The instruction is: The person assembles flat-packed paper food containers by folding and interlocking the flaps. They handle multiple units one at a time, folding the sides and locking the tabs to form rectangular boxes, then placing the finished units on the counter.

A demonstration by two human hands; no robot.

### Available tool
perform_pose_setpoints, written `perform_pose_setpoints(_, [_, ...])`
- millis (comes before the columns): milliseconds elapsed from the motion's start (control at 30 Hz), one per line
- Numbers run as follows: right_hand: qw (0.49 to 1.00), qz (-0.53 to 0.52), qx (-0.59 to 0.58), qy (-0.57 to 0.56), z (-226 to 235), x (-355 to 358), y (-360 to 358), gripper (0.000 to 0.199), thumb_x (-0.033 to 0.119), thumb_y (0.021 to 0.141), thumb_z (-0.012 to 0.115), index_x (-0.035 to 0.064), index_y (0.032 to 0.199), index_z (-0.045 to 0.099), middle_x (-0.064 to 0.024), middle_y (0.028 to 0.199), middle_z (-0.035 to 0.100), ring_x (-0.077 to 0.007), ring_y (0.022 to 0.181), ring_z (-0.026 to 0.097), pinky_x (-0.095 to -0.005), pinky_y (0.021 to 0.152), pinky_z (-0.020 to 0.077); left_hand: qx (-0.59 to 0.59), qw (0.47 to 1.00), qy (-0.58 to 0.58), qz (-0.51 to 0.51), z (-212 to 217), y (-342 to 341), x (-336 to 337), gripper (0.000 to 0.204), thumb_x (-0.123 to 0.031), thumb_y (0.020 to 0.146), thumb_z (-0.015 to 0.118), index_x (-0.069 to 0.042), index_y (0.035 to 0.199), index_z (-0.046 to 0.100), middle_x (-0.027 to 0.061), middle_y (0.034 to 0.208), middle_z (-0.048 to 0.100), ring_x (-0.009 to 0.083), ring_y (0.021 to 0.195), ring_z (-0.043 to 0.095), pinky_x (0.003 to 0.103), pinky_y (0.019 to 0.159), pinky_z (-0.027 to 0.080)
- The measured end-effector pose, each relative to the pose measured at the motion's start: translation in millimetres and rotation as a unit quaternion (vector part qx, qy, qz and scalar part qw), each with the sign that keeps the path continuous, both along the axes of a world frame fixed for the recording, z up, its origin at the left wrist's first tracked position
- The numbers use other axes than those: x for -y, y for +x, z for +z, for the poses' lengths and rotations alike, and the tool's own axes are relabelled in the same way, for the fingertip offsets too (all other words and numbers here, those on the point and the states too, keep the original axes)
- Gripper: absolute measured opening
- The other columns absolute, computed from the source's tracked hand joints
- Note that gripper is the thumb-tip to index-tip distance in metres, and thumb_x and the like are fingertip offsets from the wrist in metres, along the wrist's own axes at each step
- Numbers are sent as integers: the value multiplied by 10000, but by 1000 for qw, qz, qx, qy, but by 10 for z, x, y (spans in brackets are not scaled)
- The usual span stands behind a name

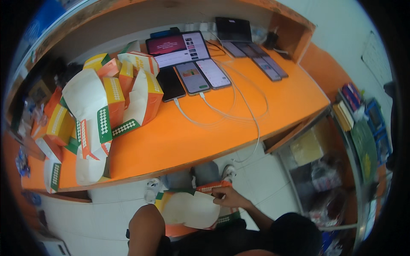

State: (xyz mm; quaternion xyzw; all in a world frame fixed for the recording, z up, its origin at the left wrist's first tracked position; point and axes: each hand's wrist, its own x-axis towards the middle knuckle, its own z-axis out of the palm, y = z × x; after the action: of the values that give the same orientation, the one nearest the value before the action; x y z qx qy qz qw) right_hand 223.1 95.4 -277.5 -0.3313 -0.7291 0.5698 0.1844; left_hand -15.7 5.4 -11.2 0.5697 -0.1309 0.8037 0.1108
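Low in front of me, over my lap, lies a partly folded cardboard food box (188,209) with a pale inside and orange, green and yellow outer panels. My right hand (230,197) has its fingers curled on the box's right upper edge, gripping it. On the left, my bent arm (147,226) comes up beside the box; no left hand shows. Several similar food boxes (85,96) sit open in a heap on the left of the orange table (192,141).
Phones (192,77) lie in front of a propped-up screen (178,45), with white cables (245,102) trailing over the table's front edge. More devices (267,68) lie at the back right. Right of the table stands a shelf (318,170) with plastic-wrapped goods.
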Motion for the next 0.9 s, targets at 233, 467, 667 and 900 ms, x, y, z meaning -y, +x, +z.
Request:
perform_pose_setpoints(233, [997,79,5,16,118,9,-336,253,109,738,616,29,701,379,-37,595,375,-149,562,413,-325,558,389,-52,996,-51,-57,-47,122,-210,413,-257,846,518,-43,1199,506,174,1200,511,270,1125,482,403,1012,333])
perform_pose_setpoints(467, [993,115,-6,5,103,165,-379,195,60,749,611,36,742,417,-27,632,438,-120,585,435,-288,536,372,-83,991,-87,-54,-62,119,-232,478,-330,818,549,-58,1206,490,179,1199,501,290,1133,471,424,1016,325])
perform_pose_setpoints(667, [990,102,-86,-46,367,164,-318,204,44,730,610,23,748,409,-39,665,464,-161,623,531,-310,602,463,-100,980,-169,-40,-349,98,-203,537,-393,794,575,-71,1212,475,184,1198,492,306,1140,461,442,1019,318])
perform_pose_setpoints(900, [975,176,-102,87,1063,-33,-277,235,36,724,617,27,957,588,-50,744,533,-201,755,567,-304,688,477,-94,926,-365,-5,-962,84,-150,609,-466,767,606,-85,1219,459,189,1197,482,326,1148,449,463,1023,310])
